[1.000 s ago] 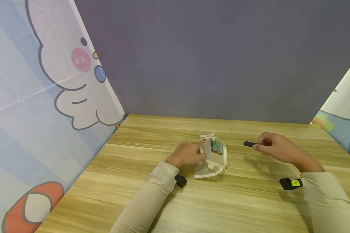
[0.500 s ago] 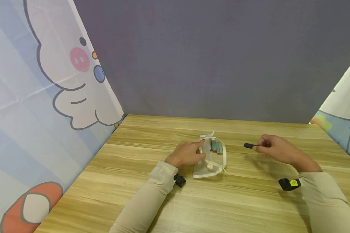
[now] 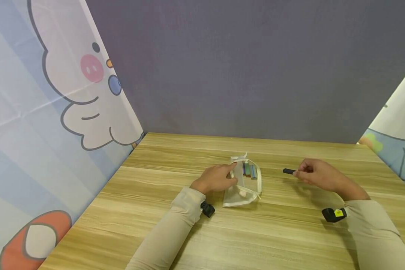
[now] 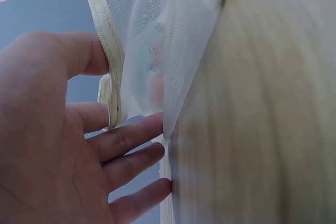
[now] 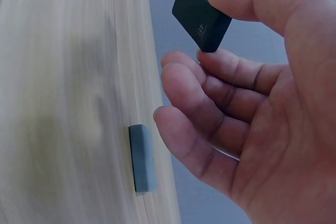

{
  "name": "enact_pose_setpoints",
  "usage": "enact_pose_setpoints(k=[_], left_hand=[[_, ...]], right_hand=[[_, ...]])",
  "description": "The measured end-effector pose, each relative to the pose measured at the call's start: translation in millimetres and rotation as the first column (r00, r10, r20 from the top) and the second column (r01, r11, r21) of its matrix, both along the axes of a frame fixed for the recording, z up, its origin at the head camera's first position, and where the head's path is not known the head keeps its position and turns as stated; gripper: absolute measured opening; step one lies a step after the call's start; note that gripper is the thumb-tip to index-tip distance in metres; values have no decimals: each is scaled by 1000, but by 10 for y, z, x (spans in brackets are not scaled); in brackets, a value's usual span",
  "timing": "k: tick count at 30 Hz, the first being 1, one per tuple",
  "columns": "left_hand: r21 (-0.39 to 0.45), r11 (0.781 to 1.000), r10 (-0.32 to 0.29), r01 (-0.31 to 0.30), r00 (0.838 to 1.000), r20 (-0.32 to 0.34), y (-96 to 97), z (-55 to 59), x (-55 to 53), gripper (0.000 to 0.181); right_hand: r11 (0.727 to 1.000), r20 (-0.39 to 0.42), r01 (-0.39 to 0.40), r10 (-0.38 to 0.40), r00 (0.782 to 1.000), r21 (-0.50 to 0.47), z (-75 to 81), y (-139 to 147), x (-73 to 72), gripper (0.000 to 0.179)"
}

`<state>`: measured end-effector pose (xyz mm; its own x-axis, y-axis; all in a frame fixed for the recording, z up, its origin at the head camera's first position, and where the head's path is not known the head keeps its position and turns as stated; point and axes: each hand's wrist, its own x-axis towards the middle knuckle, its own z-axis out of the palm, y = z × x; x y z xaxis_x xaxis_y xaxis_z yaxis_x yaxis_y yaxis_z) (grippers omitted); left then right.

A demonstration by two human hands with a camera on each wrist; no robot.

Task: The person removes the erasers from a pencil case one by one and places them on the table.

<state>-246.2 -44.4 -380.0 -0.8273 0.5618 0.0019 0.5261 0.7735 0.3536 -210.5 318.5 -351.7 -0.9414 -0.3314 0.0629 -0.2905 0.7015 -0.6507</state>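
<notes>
My right hand (image 3: 318, 174) pinches a small black eraser (image 5: 198, 17), marked 4B, between thumb and fingertip, above the table. The other fingers curl loosely below it. My left hand (image 3: 216, 177) is at the mouth of a white mesh drawstring bag (image 3: 234, 198). Its thumb and index finger stand apart along the bag's cloth rim (image 4: 109, 51), the other fingers nearly straight. Several coloured blocks (image 3: 249, 170) in blue and green show within the bag's mouth. A small pale pinkish piece (image 3: 243, 194) shows near the bag's front corner.
In the right wrist view a blue-grey block (image 5: 143, 158) lies on the wooden table (image 3: 273, 232), below the right fingers. A dark grey panel (image 3: 249, 75) stands along the table's back edge. Printed cloth (image 3: 37, 112) hangs at the left.
The right hand has come down slightly with the black eraser still pinched. The left hand and the bag have stayed in place; the head view has shifted a little.
</notes>
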Motion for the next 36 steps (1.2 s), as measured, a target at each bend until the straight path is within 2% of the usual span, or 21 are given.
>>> enact_pose_setpoints(k=[12,19,22,36], left_hand=[[15,999,-40,40,998,38,-10,48,6,67],[2,999,-53,53,999,-3,-5,28,-5,67],[5,998,-56,56,998,5,-7,25,-6,67],[-31,998,-52,51,999,-13,-3,26,-10,67]], right_hand=[[999,31,33,-34,999,39,-36,21,-12,22],[997,101,48,-54,993,62,-46,38,-17,30],[997,110,45,-51,993,58,-53,40,-21,30],[994,82,66,-74,994,91,-73,80,-47,31]])
